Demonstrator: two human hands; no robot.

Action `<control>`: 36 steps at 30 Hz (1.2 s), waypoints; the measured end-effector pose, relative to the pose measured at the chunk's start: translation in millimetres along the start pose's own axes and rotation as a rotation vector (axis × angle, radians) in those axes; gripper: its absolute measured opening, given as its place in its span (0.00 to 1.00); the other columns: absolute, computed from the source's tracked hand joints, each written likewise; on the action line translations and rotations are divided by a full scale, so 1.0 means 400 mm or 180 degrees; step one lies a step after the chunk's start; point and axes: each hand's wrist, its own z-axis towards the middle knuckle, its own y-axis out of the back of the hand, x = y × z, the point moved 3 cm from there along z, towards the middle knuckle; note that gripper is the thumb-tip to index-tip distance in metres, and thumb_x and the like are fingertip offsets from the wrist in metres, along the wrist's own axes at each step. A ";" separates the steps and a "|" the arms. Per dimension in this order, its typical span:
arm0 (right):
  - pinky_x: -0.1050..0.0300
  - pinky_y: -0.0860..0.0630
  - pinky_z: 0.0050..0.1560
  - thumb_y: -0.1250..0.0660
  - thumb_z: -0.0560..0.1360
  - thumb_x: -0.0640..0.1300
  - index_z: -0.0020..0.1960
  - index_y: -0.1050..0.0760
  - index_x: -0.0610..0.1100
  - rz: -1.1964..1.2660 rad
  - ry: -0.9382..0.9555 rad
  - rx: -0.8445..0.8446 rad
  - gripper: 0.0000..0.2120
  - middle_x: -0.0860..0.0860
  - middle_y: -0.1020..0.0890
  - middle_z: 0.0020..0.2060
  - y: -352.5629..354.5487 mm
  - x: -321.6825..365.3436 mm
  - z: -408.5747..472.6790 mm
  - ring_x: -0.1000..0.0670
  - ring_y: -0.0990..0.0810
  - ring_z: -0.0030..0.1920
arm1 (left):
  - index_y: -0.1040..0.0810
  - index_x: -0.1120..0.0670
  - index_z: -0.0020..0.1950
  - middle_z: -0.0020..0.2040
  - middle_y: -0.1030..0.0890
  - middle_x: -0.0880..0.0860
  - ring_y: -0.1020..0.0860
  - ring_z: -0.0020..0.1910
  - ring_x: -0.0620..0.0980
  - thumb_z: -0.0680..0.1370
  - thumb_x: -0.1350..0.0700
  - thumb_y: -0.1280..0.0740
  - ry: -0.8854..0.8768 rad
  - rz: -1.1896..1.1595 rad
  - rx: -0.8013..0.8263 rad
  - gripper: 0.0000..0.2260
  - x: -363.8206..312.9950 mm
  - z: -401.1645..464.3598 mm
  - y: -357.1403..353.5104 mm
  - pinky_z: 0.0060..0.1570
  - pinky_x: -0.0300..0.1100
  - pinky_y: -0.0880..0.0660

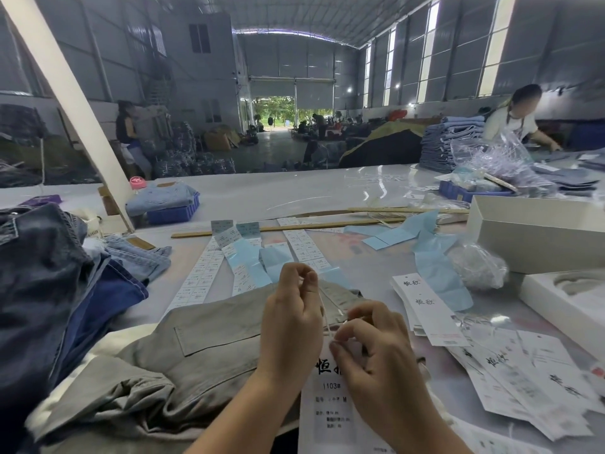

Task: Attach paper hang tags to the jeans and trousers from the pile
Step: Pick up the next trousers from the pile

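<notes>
Warehouse table [327, 191]: our left hand [291, 322] and right hand [376, 348] pinch thin string [324, 317] over grey trousers [196, 348]; tag [327, 407] light, flimsy. We grip string near loop.

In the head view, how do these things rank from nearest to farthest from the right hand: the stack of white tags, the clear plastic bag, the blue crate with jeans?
From the right hand:
1. The stack of white tags, just to its right on the table.
2. The clear plastic bag, farther right and back, beside the white box.
3. The blue crate with jeans, far across to the left rear.
</notes>
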 end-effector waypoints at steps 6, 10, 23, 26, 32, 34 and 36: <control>0.56 0.25 0.49 0.37 0.72 0.50 0.41 0.29 0.57 0.0742 0.0213 -0.0225 0.03 0.61 0.22 0.45 0.022 0.062 -0.014 0.54 0.23 0.50 | 0.26 0.44 0.42 0.32 0.22 0.47 0.25 0.27 0.44 0.83 0.54 0.39 0.0362 -0.0927 0.0527 0.11 -0.042 0.006 0.030 0.27 0.37 0.28; 0.64 0.26 0.40 0.36 0.75 0.45 0.43 0.30 0.55 0.1167 0.0025 -0.0403 0.06 0.57 0.20 0.43 0.044 0.059 -0.018 0.53 0.20 0.43 | 0.22 0.49 0.41 0.36 0.18 0.54 0.23 0.30 0.51 0.81 0.54 0.36 0.1447 -0.1685 0.1281 0.09 -0.053 0.005 0.010 0.30 0.43 0.27; 0.65 0.25 0.32 0.33 0.77 0.42 0.43 0.23 0.43 0.2206 -0.1447 -0.0625 0.05 0.49 0.17 0.33 0.157 -0.070 0.002 0.55 0.19 0.33 | 0.22 0.63 0.55 0.43 0.18 0.61 0.20 0.37 0.56 0.81 0.60 0.37 0.2513 -0.1936 0.2540 0.08 -0.089 -0.042 -0.098 0.40 0.46 0.23; 0.65 0.25 0.32 0.32 0.76 0.42 0.42 0.21 0.44 0.2281 -0.1522 -0.0626 0.05 0.49 0.16 0.35 0.181 -0.112 0.002 0.55 0.19 0.34 | 0.24 0.59 0.51 0.40 0.19 0.58 0.21 0.35 0.53 0.80 0.59 0.35 0.2400 -0.2055 0.2690 0.03 -0.112 -0.039 -0.133 0.40 0.45 0.24; 0.54 0.21 0.38 0.31 0.76 0.43 0.41 0.20 0.52 0.1975 -0.1765 -0.0401 0.07 0.47 0.15 0.37 0.226 -0.209 -0.010 0.48 0.16 0.38 | 0.22 0.54 0.52 0.36 0.18 0.52 0.24 0.32 0.47 0.80 0.56 0.32 0.2218 -0.1383 0.2464 0.03 -0.110 -0.011 -0.223 0.28 0.38 0.28; 0.56 0.21 0.35 0.30 0.75 0.41 0.42 0.20 0.52 0.1865 -0.1878 -0.0375 0.07 0.47 0.15 0.37 0.250 -0.248 -0.018 0.47 0.16 0.37 | 0.21 0.52 0.54 0.31 0.19 0.48 0.26 0.29 0.44 0.80 0.58 0.32 0.2056 -0.1150 0.2341 0.04 -0.104 0.004 -0.259 0.28 0.37 0.29; 0.57 0.22 0.33 0.29 0.75 0.39 0.42 0.19 0.50 0.1871 -0.2034 -0.0405 0.07 0.47 0.15 0.37 0.272 -0.290 -0.028 0.46 0.15 0.36 | 0.22 0.51 0.56 0.30 0.20 0.46 0.27 0.28 0.43 0.80 0.58 0.32 0.1837 -0.0877 0.2308 0.06 -0.102 0.017 -0.299 0.28 0.36 0.29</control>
